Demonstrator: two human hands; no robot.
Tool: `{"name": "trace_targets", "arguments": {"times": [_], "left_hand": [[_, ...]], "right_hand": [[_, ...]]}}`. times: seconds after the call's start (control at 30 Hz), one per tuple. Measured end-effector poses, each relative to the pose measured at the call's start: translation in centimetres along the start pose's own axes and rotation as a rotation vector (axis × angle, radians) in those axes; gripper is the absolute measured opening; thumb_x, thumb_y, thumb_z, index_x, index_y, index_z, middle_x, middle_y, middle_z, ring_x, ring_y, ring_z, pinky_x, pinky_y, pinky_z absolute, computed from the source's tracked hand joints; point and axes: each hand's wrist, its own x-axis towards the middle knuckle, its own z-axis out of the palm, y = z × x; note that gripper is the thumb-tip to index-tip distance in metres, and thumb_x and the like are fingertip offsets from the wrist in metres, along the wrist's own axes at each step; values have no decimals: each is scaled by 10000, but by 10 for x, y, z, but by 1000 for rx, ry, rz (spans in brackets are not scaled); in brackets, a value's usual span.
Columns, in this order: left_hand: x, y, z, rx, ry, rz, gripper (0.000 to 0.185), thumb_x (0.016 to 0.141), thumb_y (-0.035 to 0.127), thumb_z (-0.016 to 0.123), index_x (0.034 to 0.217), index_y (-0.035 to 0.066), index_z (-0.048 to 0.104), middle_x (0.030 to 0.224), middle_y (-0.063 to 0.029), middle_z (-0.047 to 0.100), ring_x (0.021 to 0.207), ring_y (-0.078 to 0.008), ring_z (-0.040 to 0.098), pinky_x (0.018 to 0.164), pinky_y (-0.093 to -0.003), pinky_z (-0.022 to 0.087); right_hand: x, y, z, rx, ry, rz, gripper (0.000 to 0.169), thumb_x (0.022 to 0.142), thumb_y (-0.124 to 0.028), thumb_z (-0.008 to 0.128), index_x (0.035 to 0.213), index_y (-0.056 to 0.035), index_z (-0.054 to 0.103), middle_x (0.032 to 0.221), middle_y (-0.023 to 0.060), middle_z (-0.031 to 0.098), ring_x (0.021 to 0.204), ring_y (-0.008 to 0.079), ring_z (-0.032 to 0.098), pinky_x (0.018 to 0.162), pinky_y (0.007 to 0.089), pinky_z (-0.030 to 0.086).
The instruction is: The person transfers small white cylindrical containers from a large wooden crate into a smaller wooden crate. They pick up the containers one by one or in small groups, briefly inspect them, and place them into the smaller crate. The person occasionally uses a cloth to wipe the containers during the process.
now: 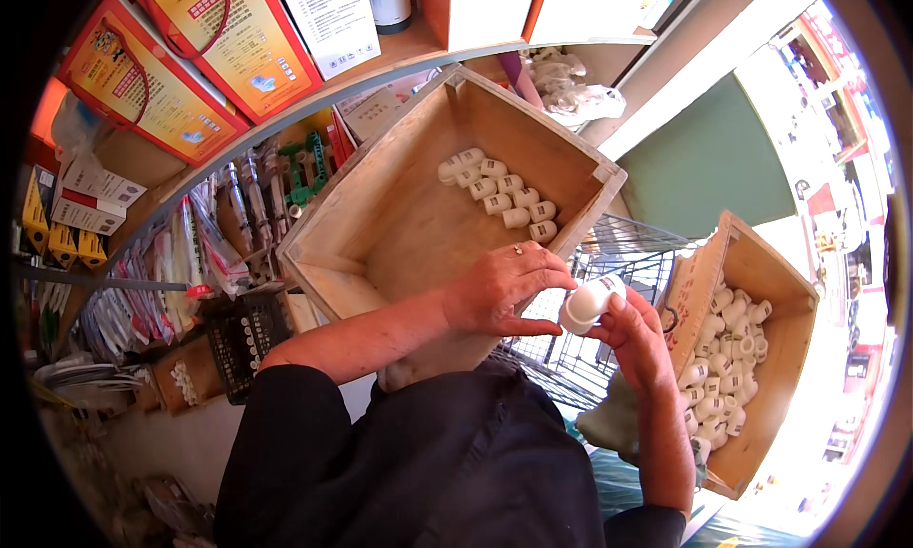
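White plastic pipe elbow [589,304] is pinched between the thumb and fingers of my right hand [633,328], with a small printed label turned up. Close to its left side is my left hand [508,291], wearing a ring; its thumb and fingers are parted around a gap and hold nothing. Below and beyond my left hand, a large wooden box [335,184] holds rows of white pipe elbows [498,204] along one wall. To the right stands a second wooden box [788,377], filled with a loose heap of similar elbows [727,362].
A wire basket [563,334] lies between the two boxes. Shelves with red and yellow cartons [250,63] curve across the upper left. Packaged goods [171,256] hang beneath them, near a black plastic crate [242,341]. A green panel [713,163] stands behind at the right.
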Motion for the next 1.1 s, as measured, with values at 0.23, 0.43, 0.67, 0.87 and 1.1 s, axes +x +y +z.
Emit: {"name": "trace_targets", "arguments": {"times": [0.23,0.43,0.67,0.87,1.1], "left_hand": [[-3,-2,4,-61,54,-90,447,699,275,806,1032,47,612,949,-91,630,835,-259,583,742,-351,483],[-5,-5,4,-229,28,-241,381,701,179,783,1027,73,618,930,-64,616,859,-226,562,777,-322,463],[-22,-42,-5,-829,275,-696,365,867,164,645,1193,28,551,1096,-46,615,1039,-125,573,893,-290,471],[-30,-80,-19,-1174,420,-912,357,895,261,592,1164,29,558,1043,-100,639,901,-199,640,760,-370,549],[-39,-90,-17,-1316,496,-1114,386,867,291,633,1159,50,558,1002,-97,650,875,-195,638,728,-336,533]], "right_hand": [[9,9,9,-103,13,-47,411,897,-296,637,1141,13,519,1035,87,623,945,143,604,844,293,489],[10,11,9,-165,6,-51,417,892,-247,651,1200,-13,497,1081,72,610,981,136,585,830,281,485],[-8,-26,-12,-369,153,-216,355,893,-37,553,1242,-5,495,1082,103,617,898,150,610,813,274,494],[-8,-15,-87,-560,463,-318,281,908,-118,579,1162,-1,560,915,69,647,790,124,607,731,249,496],[1,5,-95,-1014,483,-377,243,871,-102,621,1103,-32,605,774,44,642,677,106,603,628,255,492]]}}
